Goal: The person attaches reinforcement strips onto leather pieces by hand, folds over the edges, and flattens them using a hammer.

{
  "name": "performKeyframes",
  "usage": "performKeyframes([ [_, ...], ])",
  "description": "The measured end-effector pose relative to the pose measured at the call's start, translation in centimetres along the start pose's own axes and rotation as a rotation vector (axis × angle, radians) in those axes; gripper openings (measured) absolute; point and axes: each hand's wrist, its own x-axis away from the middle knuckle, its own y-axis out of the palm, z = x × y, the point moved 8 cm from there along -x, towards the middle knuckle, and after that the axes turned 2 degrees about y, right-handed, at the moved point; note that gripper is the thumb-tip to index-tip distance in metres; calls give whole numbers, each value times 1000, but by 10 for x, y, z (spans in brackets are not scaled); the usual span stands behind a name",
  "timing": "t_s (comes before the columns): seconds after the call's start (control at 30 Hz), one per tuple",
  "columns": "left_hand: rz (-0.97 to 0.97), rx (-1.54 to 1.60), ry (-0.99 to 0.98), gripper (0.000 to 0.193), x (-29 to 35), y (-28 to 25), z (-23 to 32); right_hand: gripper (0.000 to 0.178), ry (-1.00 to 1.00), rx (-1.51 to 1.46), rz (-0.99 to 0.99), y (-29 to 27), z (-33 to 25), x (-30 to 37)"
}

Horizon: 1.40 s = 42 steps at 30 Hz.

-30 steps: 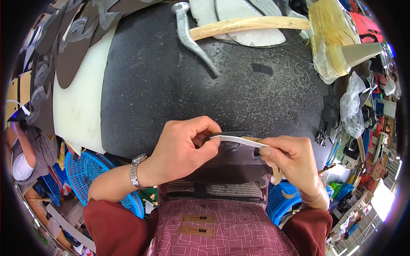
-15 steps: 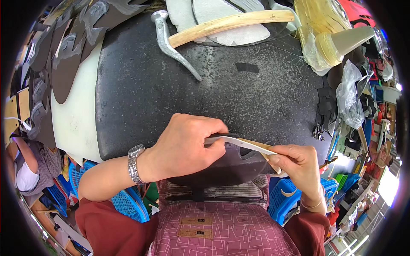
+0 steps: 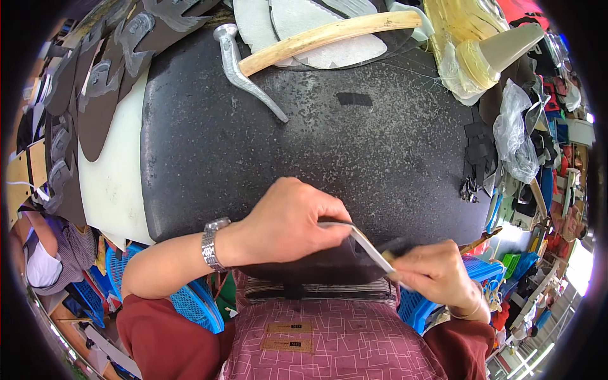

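Observation:
My left hand [image 3: 291, 221], with a metal watch at its wrist, pinches one end of a pale strip [image 3: 372, 250] between thumb and fingers. The strip lies along a dark, flat cut piece [image 3: 316, 265] held low at the worktop's near edge, partly hidden under my left hand. My right hand [image 3: 437, 272] is closed on the strip's other end, to the right and lower; motion blurs its fingertips and the bit of tan material there. Farther off, a hammer [image 3: 240, 69] with a curved metal head and wooden handle rests on the black worktop [image 3: 266, 152].
Pale cut pieces [image 3: 361, 49] lie under the hammer handle. Dark cut pieces [image 3: 104, 120] with grey patches pile up at left. At back right is a yellow-crusted container [image 3: 468, 63], near a clear plastic bag [image 3: 516, 133] and small dark tabs [image 3: 478, 152]. Blue baskets [image 3: 196, 304] stand below.
My right hand has moved down and slightly left, and the strip now slants more steeply. My left hand has shifted a little right and down, its grip kept.

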Motion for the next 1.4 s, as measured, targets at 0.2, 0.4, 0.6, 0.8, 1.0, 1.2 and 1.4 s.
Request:
performKeyframes([
  [0.2,74,143,-16,12,8,5,-5,15,-326,-268,-489,-13,-16,32],
  [0.4,196,-315,63,44,25,-24,15,25,210,672,959,-283,56,113],
  [0.6,466,-405,28,36,56,-37,7,34,522,1932,1058,-394,108,101],
  [0.8,628,-1229,982,17,97,36,69,30,-95,226,163,-56,-36,-56],
  [1.0,699,-767,470,34,62,1,45,13,315,-241,-46,22,4,-87],
  [1.2,551,254,25,63,46,-13,-10,28,-993,486,486,34,-67,-31],
  [1.4,507,55,96,28,42,-15,-6,44,-342,55,404,23,-16,-69],
])
